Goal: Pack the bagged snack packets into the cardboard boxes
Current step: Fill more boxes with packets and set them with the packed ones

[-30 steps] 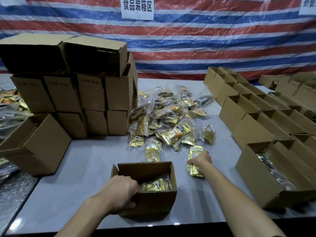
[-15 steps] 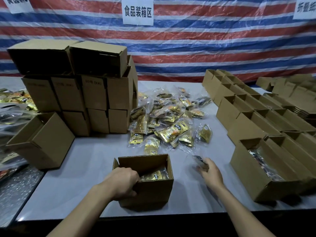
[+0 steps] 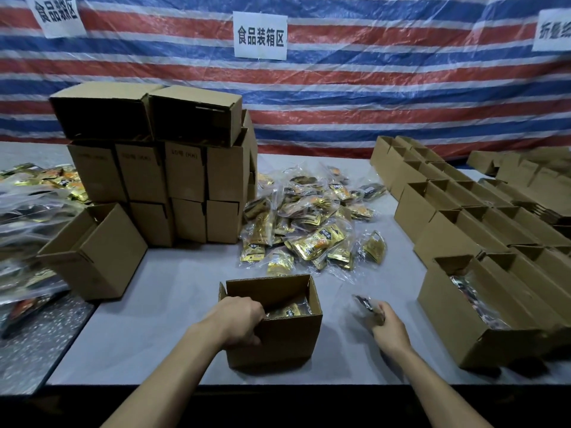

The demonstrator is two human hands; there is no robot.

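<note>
Grips the box [image 3: 284,341] by its left wall with the left hand [image 3: 239,319], fingers curled over the rim into the opening, thumb down the outside. Pinches a packet [image 3: 364,304] in the right hand [image 3: 390,327], just right of the box and about level with its rim in this view; fingers closed on the packet's near end, far end pointing up and away toward the pile [image 3: 312,233] behind the box. Sets the packet's long axis roughly front to back, near parallel to the box's right wall. Calls, by judgement, for a short carry leftward over that right wall and a drop into the opening; right hand plainly the nearer, left hand taken up with steadying. Shows at least one gold packet [image 3: 290,312] already inside the box, toward its near right corner. Hides most of the box's floor behind the near wall and the left hand, so no telling how full. Blurs the held packet: dark print, clear wrap, nothing more to make out; cannot tell whether clear of the table [image 3: 173,304] or brushing it. Right of the box, well apart, rows of boxes [image 3: 457,322], the nearest with packets in it; left of the box and behind it, a stack [image 3: 185,180] of more cartons
</note>
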